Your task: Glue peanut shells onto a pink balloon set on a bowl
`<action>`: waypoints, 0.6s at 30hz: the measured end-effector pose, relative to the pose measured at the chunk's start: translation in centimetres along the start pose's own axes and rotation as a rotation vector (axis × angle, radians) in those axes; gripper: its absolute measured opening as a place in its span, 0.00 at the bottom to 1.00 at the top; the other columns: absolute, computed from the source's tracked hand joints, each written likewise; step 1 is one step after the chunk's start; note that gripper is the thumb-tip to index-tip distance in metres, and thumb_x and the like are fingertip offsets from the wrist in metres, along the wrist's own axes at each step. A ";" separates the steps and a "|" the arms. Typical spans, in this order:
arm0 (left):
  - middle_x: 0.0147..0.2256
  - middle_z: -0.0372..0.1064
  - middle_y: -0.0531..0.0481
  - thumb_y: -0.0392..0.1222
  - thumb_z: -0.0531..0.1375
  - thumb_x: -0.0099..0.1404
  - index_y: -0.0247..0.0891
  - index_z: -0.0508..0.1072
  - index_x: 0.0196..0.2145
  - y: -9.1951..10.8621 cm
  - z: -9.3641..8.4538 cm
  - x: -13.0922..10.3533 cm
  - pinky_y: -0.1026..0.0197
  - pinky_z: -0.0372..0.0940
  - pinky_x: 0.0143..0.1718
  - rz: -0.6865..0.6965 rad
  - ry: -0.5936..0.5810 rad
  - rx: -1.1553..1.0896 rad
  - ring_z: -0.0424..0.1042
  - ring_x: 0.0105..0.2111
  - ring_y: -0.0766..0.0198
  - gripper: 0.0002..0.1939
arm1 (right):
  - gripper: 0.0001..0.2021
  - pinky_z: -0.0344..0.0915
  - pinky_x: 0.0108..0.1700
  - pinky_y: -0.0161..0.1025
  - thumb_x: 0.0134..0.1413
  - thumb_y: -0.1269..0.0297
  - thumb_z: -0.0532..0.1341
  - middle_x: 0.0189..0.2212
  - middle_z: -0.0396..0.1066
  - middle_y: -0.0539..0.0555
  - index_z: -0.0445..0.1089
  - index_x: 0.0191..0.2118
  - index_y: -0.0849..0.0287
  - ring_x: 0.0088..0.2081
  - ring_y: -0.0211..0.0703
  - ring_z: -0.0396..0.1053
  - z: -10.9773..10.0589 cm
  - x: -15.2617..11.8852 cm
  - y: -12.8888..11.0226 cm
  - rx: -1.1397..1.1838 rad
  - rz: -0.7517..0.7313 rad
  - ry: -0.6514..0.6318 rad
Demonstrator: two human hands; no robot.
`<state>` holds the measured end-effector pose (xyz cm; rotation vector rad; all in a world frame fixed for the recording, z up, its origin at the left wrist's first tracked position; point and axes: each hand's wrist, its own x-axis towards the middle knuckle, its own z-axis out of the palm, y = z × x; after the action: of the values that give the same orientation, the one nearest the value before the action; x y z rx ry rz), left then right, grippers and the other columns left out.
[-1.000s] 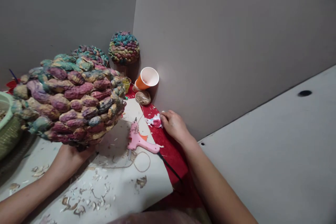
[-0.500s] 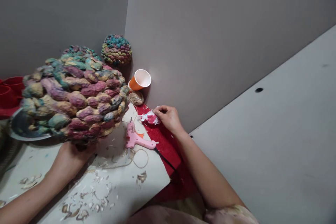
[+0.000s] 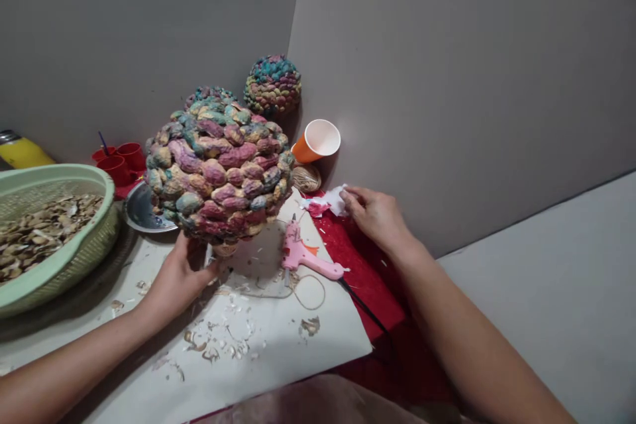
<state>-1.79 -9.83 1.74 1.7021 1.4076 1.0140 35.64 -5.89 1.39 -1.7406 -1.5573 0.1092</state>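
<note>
The table (image 3: 328, 348) shows a pale surface with a red strip along its right side. At its left stands a green basket (image 3: 97, 238) filled with shells (image 3: 50, 228). Nearer the middle is a big multicoloured peanut-shell ball (image 3: 223, 175); the left hand (image 3: 176, 278) has its grip curled about the short base beneath it, fingers partly hidden, and whether that base touches the table I cannot tell. Two similar balls (image 3: 272, 86) stand behind, one partly covered. The right hand (image 3: 375, 215), over the red strip, has its grip nearly closed, thumb and fingers pinching a crumpled tissue. A pink glue gun (image 3: 303, 257) lies between the hands. Beyond it, an orange cup (image 3: 307, 147) leans by the wall, the pink-stained tissue (image 3: 332, 201) is nearer, and a twine ball (image 3: 307, 179) sits just below the cup. Shell scraps (image 3: 213, 341) litter the front.
</note>
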 end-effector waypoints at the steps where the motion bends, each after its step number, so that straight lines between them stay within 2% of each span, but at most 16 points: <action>1: 0.51 0.71 0.41 0.47 0.64 0.53 0.38 0.62 0.55 0.0 -0.4 -0.5 0.51 0.68 0.51 0.001 -0.014 -0.009 0.72 0.50 0.50 0.33 | 0.21 0.66 0.36 0.43 0.57 0.52 0.56 0.32 0.78 0.62 0.76 0.45 0.63 0.31 0.51 0.73 -0.3 -0.1 -0.1 -0.022 -0.027 0.038; 3: 0.53 0.69 0.40 0.49 0.63 0.55 0.39 0.60 0.56 -0.1 -1.1 -1.4 0.49 0.67 0.52 -0.023 -0.007 0.021 0.72 0.51 0.50 0.33 | 0.22 0.66 0.33 0.41 0.61 0.54 0.53 0.29 0.77 0.59 0.74 0.49 0.63 0.27 0.48 0.72 -0.9 -0.5 -0.5 -0.015 -0.068 0.097; 5: 0.50 0.71 0.40 0.51 0.63 0.55 0.39 0.62 0.54 -0.1 -1.7 -2.2 0.49 0.69 0.49 -0.045 0.047 0.092 0.73 0.47 0.50 0.31 | 0.20 0.65 0.32 0.40 0.61 0.56 0.52 0.27 0.76 0.58 0.76 0.46 0.62 0.26 0.47 0.72 -1.6 -0.9 -0.8 0.008 -0.086 0.086; 8: 0.42 0.74 0.44 0.52 0.63 0.56 0.40 0.67 0.48 0.1 -2.3 -3.1 0.53 0.71 0.45 -0.020 0.116 0.154 0.75 0.40 0.54 0.24 | 0.18 0.66 0.34 0.40 0.60 0.57 0.53 0.28 0.77 0.59 0.77 0.39 0.61 0.29 0.49 0.73 -2.2 -1.4 -1.2 -0.002 -0.090 0.056; 11: 0.36 0.76 0.47 0.52 0.62 0.57 0.42 0.73 0.39 0.5 -2.5 -4.1 0.56 0.72 0.39 0.044 0.122 0.212 0.76 0.34 0.56 0.15 | 0.17 0.66 0.36 0.41 0.59 0.57 0.54 0.30 0.77 0.59 0.77 0.37 0.61 0.30 0.48 0.73 -2.2 -1.6 -1.5 0.075 -0.088 0.077; 15: 0.30 0.79 0.50 0.50 0.63 0.57 0.45 0.78 0.32 1.6 -1.7 -5.5 0.58 0.73 0.34 0.220 0.096 0.255 0.78 0.29 0.56 0.08 | 0.17 0.65 0.30 0.38 0.55 0.53 0.57 0.23 0.73 0.54 0.76 0.32 0.62 0.25 0.43 0.68 -2.5 -1.8 -2.6 0.300 -0.007 -0.002; 18: 0.29 0.80 0.51 0.47 0.63 0.57 0.48 0.79 0.32 3.1 0.1 -5.7 0.60 0.73 0.29 0.339 0.045 0.171 0.78 0.27 0.56 0.06 | 0.20 0.62 0.24 0.35 0.54 0.47 0.61 0.19 0.69 0.51 0.77 0.34 0.62 0.20 0.38 0.63 -3.3 -2.6 -4.3 0.495 0.066 -0.076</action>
<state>-0.94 -15.98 3.61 2.1068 1.2900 1.1444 33.29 -10.01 5.10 -1.4039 -1.3780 0.5521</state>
